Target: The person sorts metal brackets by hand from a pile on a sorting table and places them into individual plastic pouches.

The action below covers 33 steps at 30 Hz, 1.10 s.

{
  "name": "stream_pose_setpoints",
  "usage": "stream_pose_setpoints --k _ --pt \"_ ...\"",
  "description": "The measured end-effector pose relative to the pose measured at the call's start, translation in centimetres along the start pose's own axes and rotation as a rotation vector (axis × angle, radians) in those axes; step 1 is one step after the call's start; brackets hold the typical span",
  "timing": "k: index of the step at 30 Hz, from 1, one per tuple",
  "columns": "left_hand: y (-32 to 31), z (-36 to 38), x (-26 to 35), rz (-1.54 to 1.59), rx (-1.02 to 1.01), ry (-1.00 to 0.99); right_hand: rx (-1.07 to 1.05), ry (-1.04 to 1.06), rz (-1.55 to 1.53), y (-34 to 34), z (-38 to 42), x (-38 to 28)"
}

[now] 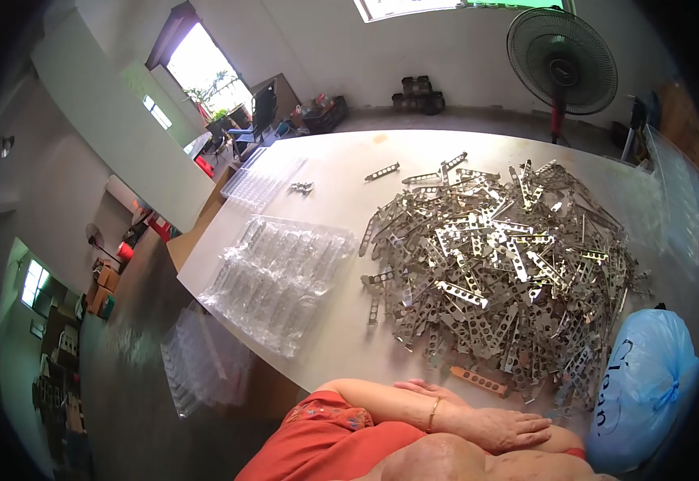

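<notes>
My arms are folded at the near edge of the table. My left hand (518, 429), below a gold bracelet (434, 415), lies flat across my right forearm with its fingers stretched out. Only part of my right hand (422, 389) shows past my left forearm; its visible fingers lie loosely extended. Neither hand holds anything. Just beyond them spreads a large heap of slim, perforated metal brackets (510, 264). The nearest bracket (478, 381) has an orange tint. Left of the heap are clear plastic trays (281, 280) with moulded ridges.
Another clear tray (261, 176) and a few small metal pieces (301, 188) sit at the table's (341, 160) far left. More clear trays (201, 361) are below the left edge. A tied blue bag (646, 385) stands at right. A fan (562, 64) is behind the table.
</notes>
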<state>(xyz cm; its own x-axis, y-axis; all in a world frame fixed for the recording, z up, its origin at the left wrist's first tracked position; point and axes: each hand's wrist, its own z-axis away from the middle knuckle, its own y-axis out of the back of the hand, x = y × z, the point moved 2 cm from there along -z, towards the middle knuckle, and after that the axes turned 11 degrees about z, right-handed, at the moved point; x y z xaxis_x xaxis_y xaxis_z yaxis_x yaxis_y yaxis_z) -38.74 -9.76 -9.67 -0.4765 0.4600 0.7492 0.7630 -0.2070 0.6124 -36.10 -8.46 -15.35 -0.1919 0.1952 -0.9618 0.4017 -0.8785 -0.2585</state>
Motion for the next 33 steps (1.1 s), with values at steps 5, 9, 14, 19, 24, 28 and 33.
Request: stream_pose_setpoints --k 5,9,14,19,24,28,33 --pt "-0.8 0.1 -1.0 -0.038 0.027 -0.066 -0.022 -0.105 -0.197 -0.4 -0.6 0.1" --pt "-1.2 0.2 -1.4 -0.072 0.064 -0.099 -0.029 -0.185 -0.355 -0.6 -1.0 0.2" --pt "-1.6 0.0 -1.5 -0.123 0.116 -0.134 -0.030 -0.306 -0.564 -1.2 -0.4 -0.5" --pt "-1.8 0.0 -1.7 -0.166 0.148 -0.160 -0.039 -0.448 -0.548 -1.8 -0.4 -1.8" --pt "-1.7 0.0 -1.5 -0.161 0.163 -0.148 -0.498 -0.258 -2.106 -1.2 -0.7 5.9" --pt "-1.9 0.0 -1.6 -0.168 0.163 -0.141 -0.410 -0.155 -1.955 -1.3 -0.1 4.0" --pt "-1.4 0.0 -1.2 -0.161 0.150 -0.131 -0.110 -0.326 -1.487 -1.1 -0.2 4.4"
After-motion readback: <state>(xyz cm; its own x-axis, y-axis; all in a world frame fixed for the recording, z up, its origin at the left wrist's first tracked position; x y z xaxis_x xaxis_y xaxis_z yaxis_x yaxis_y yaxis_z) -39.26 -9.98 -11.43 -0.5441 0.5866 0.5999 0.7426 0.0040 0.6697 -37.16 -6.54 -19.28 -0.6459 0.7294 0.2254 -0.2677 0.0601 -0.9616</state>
